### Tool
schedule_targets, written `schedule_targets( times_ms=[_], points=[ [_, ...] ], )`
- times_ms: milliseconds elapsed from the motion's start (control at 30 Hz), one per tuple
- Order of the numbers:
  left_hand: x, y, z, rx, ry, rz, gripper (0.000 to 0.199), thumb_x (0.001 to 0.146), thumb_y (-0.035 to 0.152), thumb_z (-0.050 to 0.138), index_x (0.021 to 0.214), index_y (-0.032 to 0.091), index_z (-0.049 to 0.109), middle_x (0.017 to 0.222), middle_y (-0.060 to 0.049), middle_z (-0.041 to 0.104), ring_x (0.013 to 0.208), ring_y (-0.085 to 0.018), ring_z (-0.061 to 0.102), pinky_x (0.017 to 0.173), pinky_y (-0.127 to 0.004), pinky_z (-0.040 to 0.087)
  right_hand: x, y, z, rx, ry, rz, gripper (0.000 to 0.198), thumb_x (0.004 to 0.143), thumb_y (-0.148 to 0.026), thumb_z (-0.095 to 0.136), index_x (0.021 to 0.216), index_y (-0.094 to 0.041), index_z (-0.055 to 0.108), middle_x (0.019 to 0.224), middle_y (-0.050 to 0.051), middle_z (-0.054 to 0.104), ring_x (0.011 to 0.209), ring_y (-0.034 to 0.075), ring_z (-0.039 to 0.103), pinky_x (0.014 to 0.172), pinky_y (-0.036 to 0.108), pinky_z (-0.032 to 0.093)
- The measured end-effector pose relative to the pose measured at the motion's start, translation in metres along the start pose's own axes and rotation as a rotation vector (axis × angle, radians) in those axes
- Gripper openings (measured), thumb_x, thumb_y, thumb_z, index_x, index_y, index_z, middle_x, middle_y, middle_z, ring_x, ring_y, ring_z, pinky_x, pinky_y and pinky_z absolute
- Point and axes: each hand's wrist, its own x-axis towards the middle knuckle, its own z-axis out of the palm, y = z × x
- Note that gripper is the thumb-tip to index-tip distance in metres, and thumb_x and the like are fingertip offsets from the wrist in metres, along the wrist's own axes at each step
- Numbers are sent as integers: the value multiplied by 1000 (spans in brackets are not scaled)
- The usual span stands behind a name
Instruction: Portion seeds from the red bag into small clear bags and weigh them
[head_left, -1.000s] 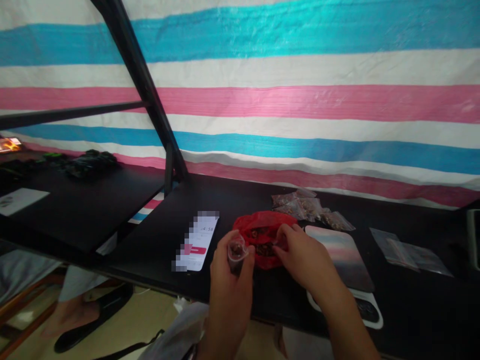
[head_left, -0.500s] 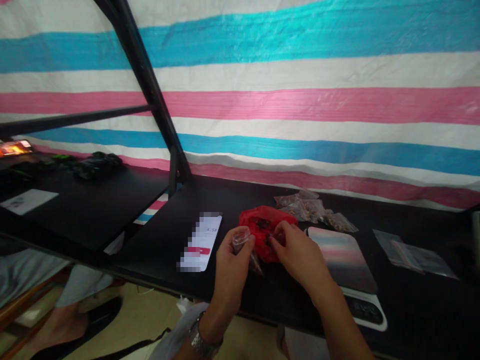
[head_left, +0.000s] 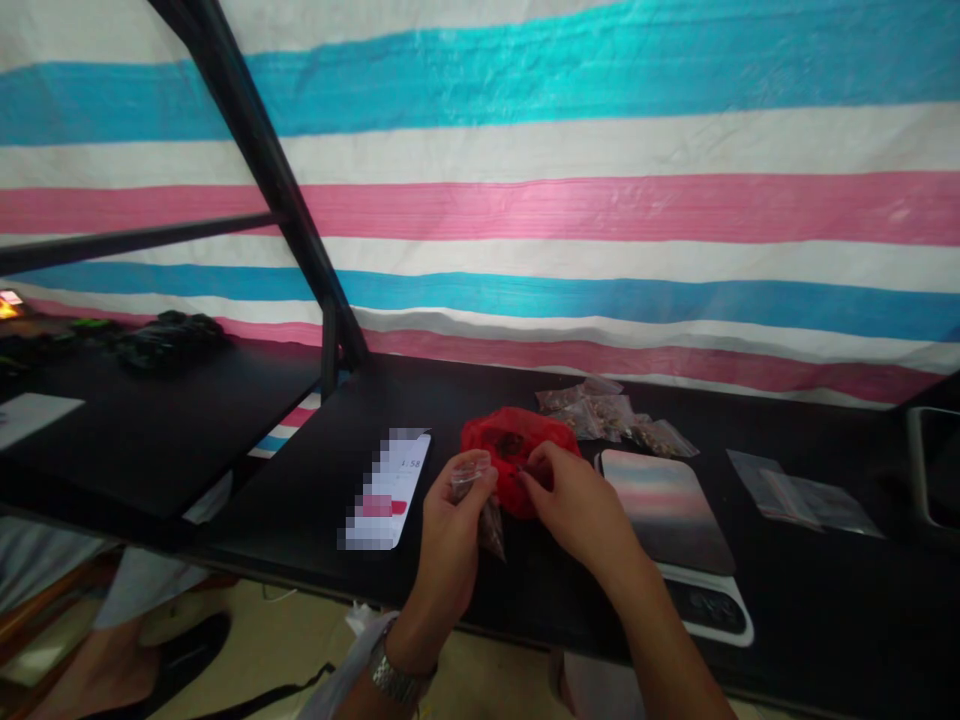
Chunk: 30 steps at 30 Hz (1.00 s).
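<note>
My left hand (head_left: 448,525) is closed around a small clear zip bag (head_left: 491,528) with brown, dried-looking bits in it. The bag's top edge sticks up between thumb and fingers, and its lower corner points down over the table. Just to the right, a crumpled red plastic bag (head_left: 551,425) lies with its mouth spread, dark brown bits showing inside. My right hand (head_left: 577,500) is at the near right side of the red bag, thumb and fingertips pinched together. Whatever is in that pinch is too small to make out.
Right of my hands lies a flat scale (head_left: 667,510) with a dark display. Several filled zip bags (head_left: 600,412) are heaped behind it; flat clear bags (head_left: 810,500) lie farther right. A lit phone (head_left: 386,495) is on the left. A black metal post (head_left: 262,160) rises behind.
The view has turned slightly right, so everything appears shifted left. My left hand still holds the zip bag, whose lower part shows more. The right hand stays pinched by the red bag.
</note>
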Motion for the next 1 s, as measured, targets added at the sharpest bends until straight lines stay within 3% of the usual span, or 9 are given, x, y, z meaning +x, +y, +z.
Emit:
schedule_targets(
  times_ms=[400, 467, 633, 833, 1000],
  points=[
    [3, 0, 1, 60, 7, 36, 42, 65, 37, 90, 98, 17, 73, 81, 2, 70, 66, -11, 61, 61, -20, 49, 6, 16, 5, 258, -44, -43, 6, 98, -26, 66, 94, -22, 69, 91, 1, 78, 86, 19, 72, 73, 28, 46],
    [3, 1, 1, 136, 7, 108, 37, 69, 36, 88, 97, 18, 73, 83, 1, 71, 70, -12, 63, 65, -22, 50, 4, 17, -2, 203, -7, -28, 7, 99, -27, 66, 94, -22, 68, 92, 2, 78, 86, 19, 72, 73, 28, 45],
    [0, 2, 1, 332, -91, 245, 21, 75, 32, 82, 90, 19, 74, 83, -1, 73, 78, -16, 66, 73, -25, 52, -5, 9, -16, -173, 39, 59, 4, 97, -24, 69, 97, -21, 67, 105, 7, 76, 93, 22, 71, 70, 30, 38],
    [1, -2, -5, 309, -172, 196, 20, 75, 31, 81, 90, 19, 73, 80, 1, 70, 67, -13, 59, 65, -24, 48, -3, 1, -4, -97, 3, 22, 4, 100, -25, 67, 102, -22, 66, 108, 6, 75, 95, 21, 71, 73, 29, 40],
    [8, -3, -16, 176, -144, 140, 25, 77, 30, 82, 97, 19, 72, 79, 4, 64, 63, -10, 55, 59, -20, 43, 1, -3, 2, -236, 85, 66, 8, 102, -25, 63, 108, -21, 65, 117, 10, 73, 95, 23, 71, 74, 31, 41]
  ],
)
